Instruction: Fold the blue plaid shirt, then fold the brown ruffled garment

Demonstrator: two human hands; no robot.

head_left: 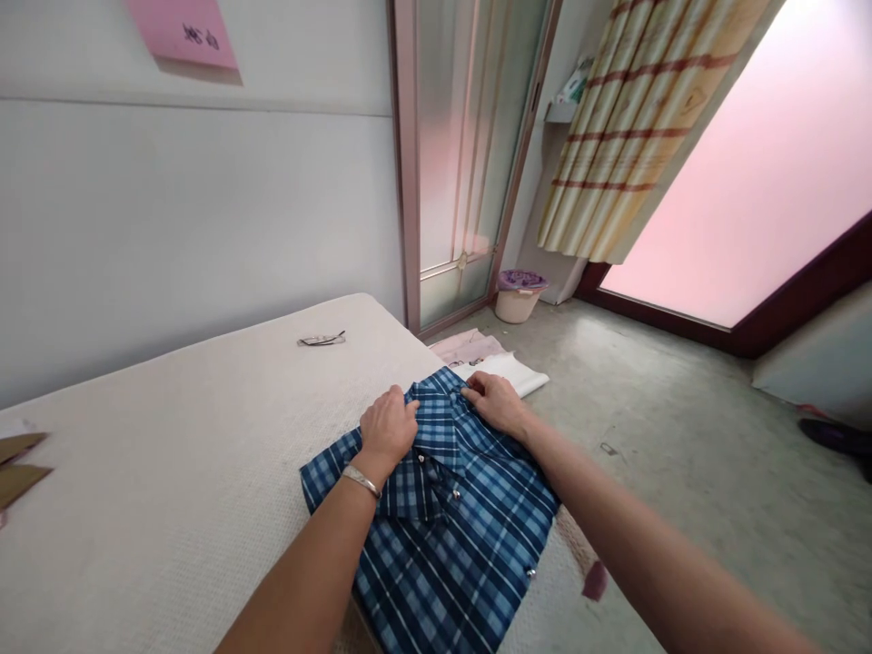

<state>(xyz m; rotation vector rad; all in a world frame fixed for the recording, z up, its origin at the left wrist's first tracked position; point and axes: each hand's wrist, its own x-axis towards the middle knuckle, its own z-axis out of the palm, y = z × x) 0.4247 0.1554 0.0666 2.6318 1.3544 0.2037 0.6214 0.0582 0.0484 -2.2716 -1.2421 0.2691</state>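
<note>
Blue plaid shirt [442,527] lies folded at lower centre of frame, on the right edge of the white surface [170,472]. Left hand [388,427] rests flat on the collar area, fingers loosely curled. Right hand [494,400] pinches the collar edge. Glasses [322,340] lie well apart, upper centre.

Folded blue plaid shirt [442,518], seemingly flat

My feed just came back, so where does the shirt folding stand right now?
The blue plaid shirt already lies folded into a compact rectangle on the white mattress, its front buttoned. In hand: the left hand and right hand both press at the collar end, fingers curled on the cloth. Folded white and pink garments lie just beyond. Left: the collar looks unsettled, and the shirt is not yet stacked.
</note>
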